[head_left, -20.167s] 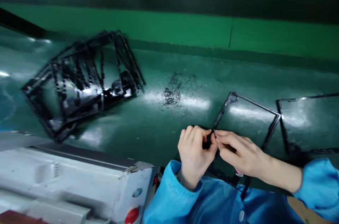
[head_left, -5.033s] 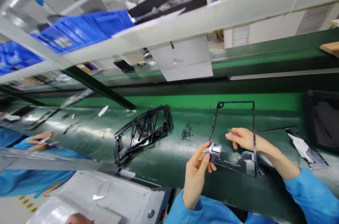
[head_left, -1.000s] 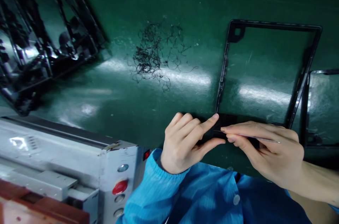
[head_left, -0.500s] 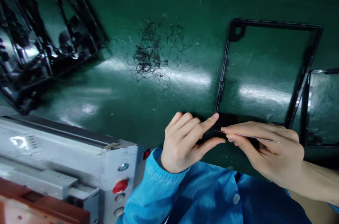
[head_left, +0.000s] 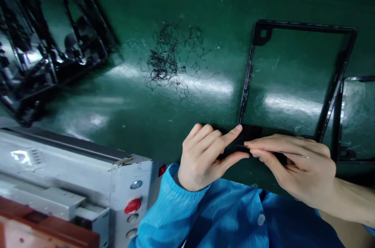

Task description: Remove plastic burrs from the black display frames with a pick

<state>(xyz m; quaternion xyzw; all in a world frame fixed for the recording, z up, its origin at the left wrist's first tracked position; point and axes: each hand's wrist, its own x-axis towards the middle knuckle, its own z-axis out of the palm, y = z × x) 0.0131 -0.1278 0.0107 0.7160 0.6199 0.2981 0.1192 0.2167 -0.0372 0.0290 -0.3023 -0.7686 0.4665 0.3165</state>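
A black rectangular plastic frame (head_left: 246, 80) lies on the green work surface, its near left corner between my hands. My left hand (head_left: 202, 158) grips that corner, index fingertip on the left side and thumb stretched along the near edge, the other fingers curled. In my right hand (head_left: 301, 162) a thin, straight metal tool (head_left: 285, 152) is pinched between thumb and fingers. Its tip points left and meets the frame's near corner; the tip's exact shape is too small to tell. My right hand hides much of the near edge.
Thin black plastic shavings (head_left: 164, 58) lie in a loose tangle mid-table. Several black frames (head_left: 84, 13) are stacked at the far left. Another frame (head_left: 338, 123) lies at right, against the worked one. A grey machine (head_left: 137, 170) with a red button (head_left: 133, 206) stands at lower left.
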